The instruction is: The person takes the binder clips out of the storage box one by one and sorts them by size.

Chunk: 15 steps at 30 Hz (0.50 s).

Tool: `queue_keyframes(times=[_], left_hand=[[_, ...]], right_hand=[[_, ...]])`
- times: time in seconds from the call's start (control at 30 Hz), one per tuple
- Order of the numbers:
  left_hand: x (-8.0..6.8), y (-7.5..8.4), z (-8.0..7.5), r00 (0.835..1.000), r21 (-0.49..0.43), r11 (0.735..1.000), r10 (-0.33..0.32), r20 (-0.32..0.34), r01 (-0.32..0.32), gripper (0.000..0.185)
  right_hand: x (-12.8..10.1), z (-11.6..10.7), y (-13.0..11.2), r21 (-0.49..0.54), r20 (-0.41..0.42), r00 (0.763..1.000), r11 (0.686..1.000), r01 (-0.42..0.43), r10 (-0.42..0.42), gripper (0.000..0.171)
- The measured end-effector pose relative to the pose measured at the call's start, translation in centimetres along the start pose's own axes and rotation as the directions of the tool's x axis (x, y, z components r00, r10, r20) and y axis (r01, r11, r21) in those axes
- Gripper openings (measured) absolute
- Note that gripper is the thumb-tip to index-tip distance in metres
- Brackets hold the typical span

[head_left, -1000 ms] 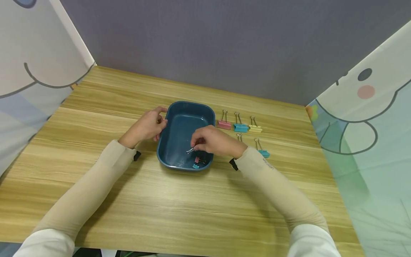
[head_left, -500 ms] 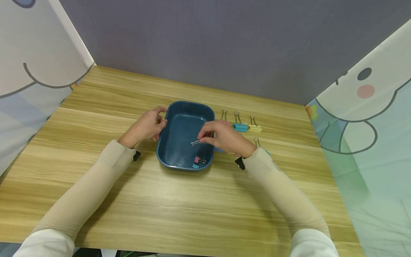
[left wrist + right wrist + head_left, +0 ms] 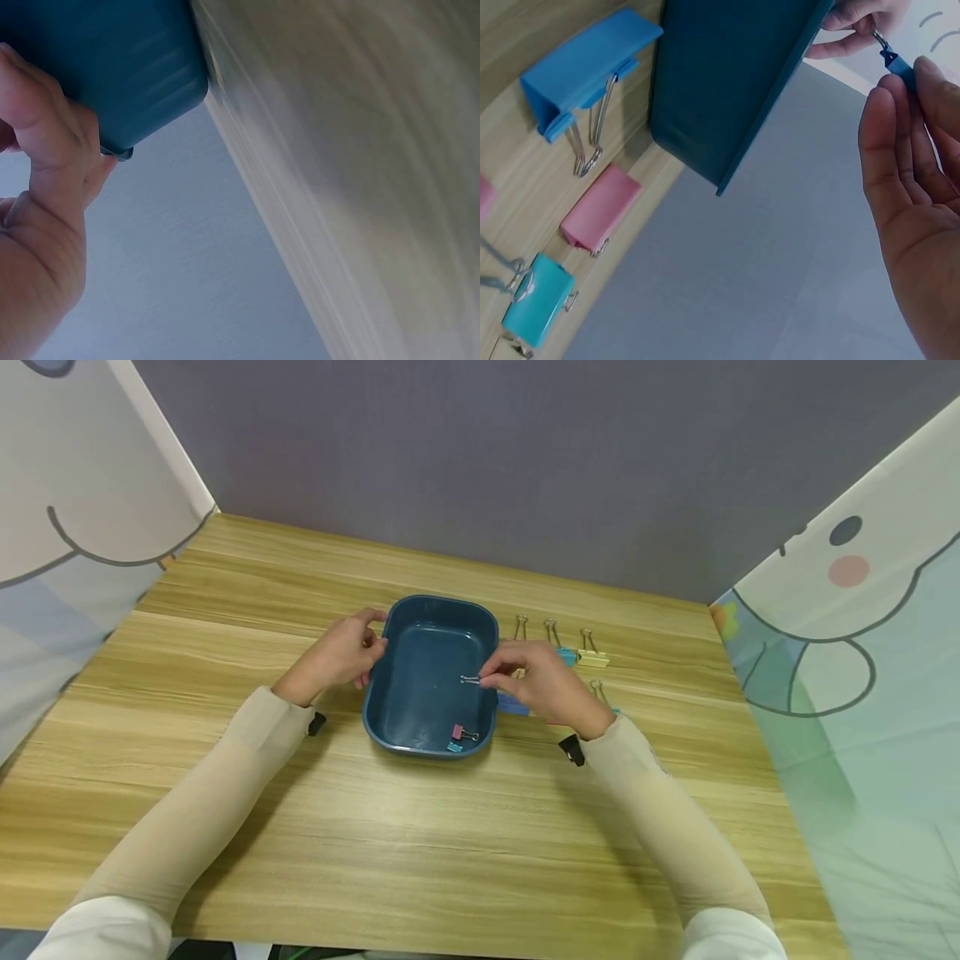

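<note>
A deep blue plastic tray (image 3: 420, 702) rests on the wooden table. At its left side my left hand (image 3: 341, 652) holds the rim, with some fingers against the outer wall. Above the tray's right edge, my right hand (image 3: 536, 681) pinches a small blue binder clip (image 3: 904, 73) between thumb and fingertips, its silver handles pointing left over the tray. A small pink binder clip (image 3: 458, 732) and a small teal binder clip (image 3: 455, 747) lie inside, near the front right corner.
Right of the tray lie larger binder clips: a blue one (image 3: 592, 64), a pink one (image 3: 604, 206), a teal one (image 3: 567, 657) and a yellow one (image 3: 593, 658), among others. My right hand partly covers several. A grey panel (image 3: 465, 468) stands behind the table.
My right hand has moved right and slightly away from me, from over the tray's middle to its right edge, still pinching the small clip. The left hand and tray stay in place.
</note>
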<state>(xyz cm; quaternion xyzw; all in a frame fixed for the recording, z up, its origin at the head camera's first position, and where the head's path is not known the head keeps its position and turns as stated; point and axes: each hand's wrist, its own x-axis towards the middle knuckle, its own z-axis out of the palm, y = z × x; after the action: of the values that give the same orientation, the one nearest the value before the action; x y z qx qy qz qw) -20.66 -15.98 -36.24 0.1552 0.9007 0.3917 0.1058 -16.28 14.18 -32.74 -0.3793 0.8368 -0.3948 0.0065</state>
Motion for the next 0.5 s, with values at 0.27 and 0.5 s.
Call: queue_keyframes(times=[0.27, 0.5], left_hand=[[0.0, -0.1, 0.1, 1.0, -0.001, 1.0, -0.001, -0.001, 0.001, 0.047], [0.1, 0.1, 0.1, 1.0, 0.006, 1.0, 0.011, -0.005, -0.011, 0.047]], right_hand=[[-1.8, -0.8, 0.1, -0.095, -0.106, 0.994, 0.995, -0.044, 0.034, 0.006], [-4.5, -1.0, 0.4, -0.058, -0.154, 0.977, 0.985, -0.161, 0.151, 0.003]])
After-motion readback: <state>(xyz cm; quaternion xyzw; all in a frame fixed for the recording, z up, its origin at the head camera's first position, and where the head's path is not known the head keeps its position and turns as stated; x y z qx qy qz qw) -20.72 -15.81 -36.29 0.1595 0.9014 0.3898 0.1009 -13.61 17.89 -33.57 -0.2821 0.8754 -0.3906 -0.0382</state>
